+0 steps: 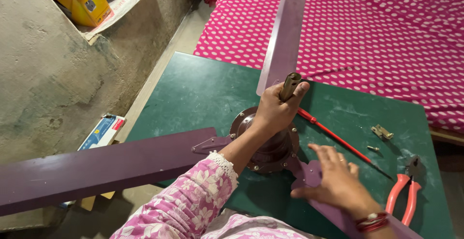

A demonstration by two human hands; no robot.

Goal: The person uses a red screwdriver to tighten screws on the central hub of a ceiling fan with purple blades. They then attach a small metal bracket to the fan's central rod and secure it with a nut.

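Three long purple blades spread from the ceiling fan, which lies on a dark green table with its round, dark motor housing at the centre and a short brass-coloured rod standing up from the middle. The left hand is clenched around that rod, thumb pressed up beside its top, so the motor sits directly beneath the fist. The right hand lies flat and released, fingers spread, palm down on the near blade's bracket just to the right of the housing. One blade runs away toward the far edge of the table, one reaches off to the left past the table's edge, and the third passes under the right hand toward the viewer.

A red-handled screwdriver lies on the table just right of the motor, its tip pointing toward orange-handled pliers near the right edge. Small metal fittings rest beyond the screwdriver. A pink cloth with white dots covers the surface behind the table.
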